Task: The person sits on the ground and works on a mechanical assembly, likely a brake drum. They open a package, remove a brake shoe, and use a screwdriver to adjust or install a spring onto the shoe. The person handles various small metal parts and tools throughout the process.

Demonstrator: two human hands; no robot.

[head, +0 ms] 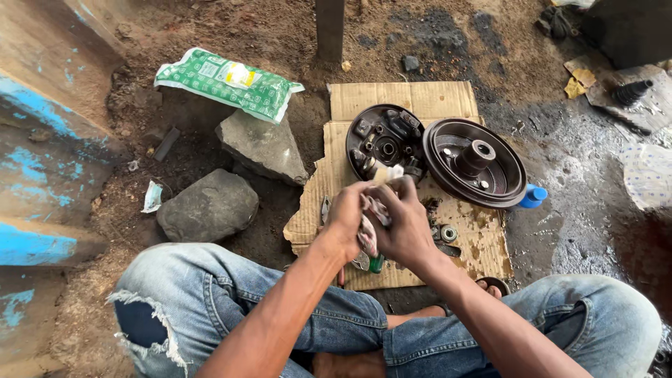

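My left hand [346,217] and my right hand [406,220] meet over a sheet of cardboard [402,101]. Together they hold a dirty rag [369,234] wrapped around a small part; a pale piece [388,173] pokes out above the fingers. What the part is stays hidden by the hands. Just beyond the hands lies a round brake backing plate [383,143] with its fittings, and beside it on the right a dark brake drum [476,162] with a raised hub.
Small metal parts [446,234] lie on the cardboard by my right hand. A blue plastic object [533,196] sits behind the drum. Two grey rocks [208,206] and a green plastic bag [227,82] lie left on dirt. My jeans-clad knees frame the bottom.
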